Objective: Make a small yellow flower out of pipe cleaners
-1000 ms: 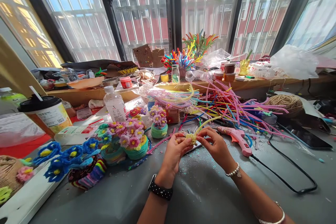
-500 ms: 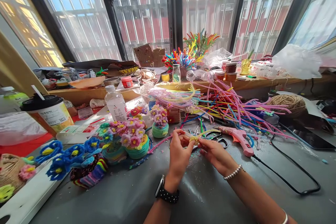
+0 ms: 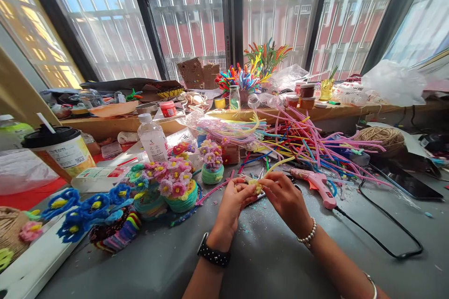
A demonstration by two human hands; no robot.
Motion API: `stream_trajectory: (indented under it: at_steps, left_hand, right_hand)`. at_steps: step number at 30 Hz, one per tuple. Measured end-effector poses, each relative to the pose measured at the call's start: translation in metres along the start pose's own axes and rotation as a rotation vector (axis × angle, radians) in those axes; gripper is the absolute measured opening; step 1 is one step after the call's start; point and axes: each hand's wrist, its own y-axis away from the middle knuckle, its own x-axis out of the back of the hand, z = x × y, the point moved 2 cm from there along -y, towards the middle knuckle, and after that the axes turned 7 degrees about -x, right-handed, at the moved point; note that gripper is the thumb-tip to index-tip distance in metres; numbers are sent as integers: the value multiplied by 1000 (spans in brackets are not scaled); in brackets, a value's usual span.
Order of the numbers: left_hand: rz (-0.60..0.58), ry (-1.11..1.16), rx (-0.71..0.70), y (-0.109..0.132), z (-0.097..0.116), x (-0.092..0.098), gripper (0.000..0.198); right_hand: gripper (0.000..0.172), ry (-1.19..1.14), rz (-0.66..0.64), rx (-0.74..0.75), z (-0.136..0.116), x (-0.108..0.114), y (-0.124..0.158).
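Note:
My left hand [image 3: 233, 201] and my right hand [image 3: 284, 194] meet over the grey table [image 3: 266, 257]. Both pinch a small yellow pipe-cleaner piece [image 3: 257, 187], whose loose yellow stem [image 3: 280, 162] arcs up to the right. The fingers of both hands are closed round it. A black watch sits on my left wrist and a pearl bracelet on my right. Scissors [image 3: 257, 175] lie just behind the hands, partly hidden.
A pink glue gun [image 3: 315, 182] with a black cord [image 3: 382, 238] lies to the right. Pipe-cleaner flower pots [image 3: 175, 187] and blue flowers [image 3: 91, 205] stand left. A heap of coloured pipe cleaners [image 3: 301, 142], a twine ball [image 3: 380, 138], a bottle [image 3: 152, 138] and a lidded cup [image 3: 59, 149] lie behind.
My hands stay together on the yellow piece, turning it; the right hand has shifted up and closer to the left, and the yellow stem swings higher than half a second ago.

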Motion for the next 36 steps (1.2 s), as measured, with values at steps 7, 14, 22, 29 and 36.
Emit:
stream_trajectory:
  at_steps: [7,14,22,29,36]
  left_hand:
    - [12,9,-16,1,1,-1,36]
    - [19,11,-22,0,0,0,41]
    - [-24,-65,-152,0,1,-1,40]
    - [-83,-235,-402,3,4,-5,35]
    - [-31,-567,-668,14,8,-11,26]
  right_hand:
    - [18,145,59,136,0,3,-1]
    - [15,136,78,168,-3,3,1]
    - [16,112,52,46,-2,3,1]
    - [11,31,77,-54,-2,2,2]
    - [10,-71,76,-166,-1,-2,3]
